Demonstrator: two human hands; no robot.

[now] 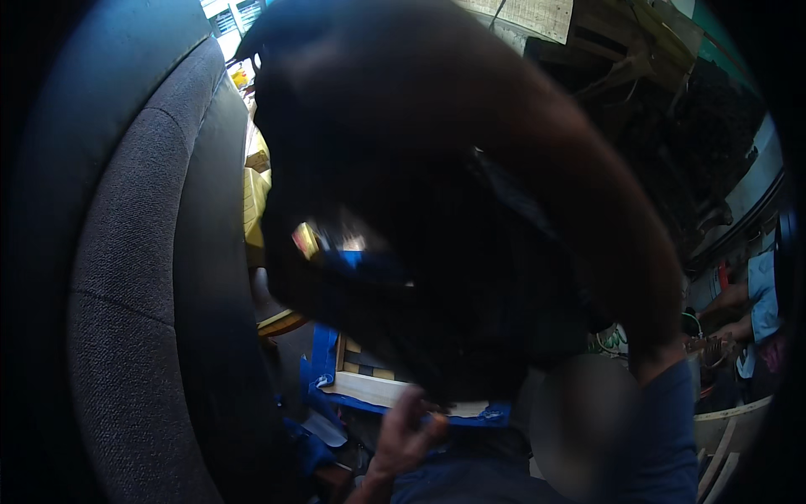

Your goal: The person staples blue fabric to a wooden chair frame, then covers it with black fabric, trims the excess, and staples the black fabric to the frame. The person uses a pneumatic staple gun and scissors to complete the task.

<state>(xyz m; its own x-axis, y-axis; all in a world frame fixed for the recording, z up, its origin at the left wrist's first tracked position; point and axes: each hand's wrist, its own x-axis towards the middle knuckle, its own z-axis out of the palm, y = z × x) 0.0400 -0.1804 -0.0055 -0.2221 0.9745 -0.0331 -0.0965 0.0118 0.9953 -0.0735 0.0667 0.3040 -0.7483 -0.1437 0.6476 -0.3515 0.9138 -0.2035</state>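
Right arm (pixel 588 160), dark and blurred, nearest, blocks the centre; its fingers' state cannot be told. Left hand (pixel 405 441): fingers half-curled, parted, nothing visibly held, at blue-edged wooden frame's (pixel 361 387) near side; contact unclear. Judgement: clear arm, steady frame first. Left: grey upholstery (pixel 134 227). Far right: another person's sleeve (pixel 762 290).

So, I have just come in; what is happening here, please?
The person's left hand, fingers partly bent, is at the front of a pale wooden frame edged with blue fabric, with black-and-tan woven webbing inside; I cannot tell if they touch. What seems their right arm, bare below a blue sleeve, arches blurred across the view, its hand indistinct. Grey textured upholstery stands at the left.
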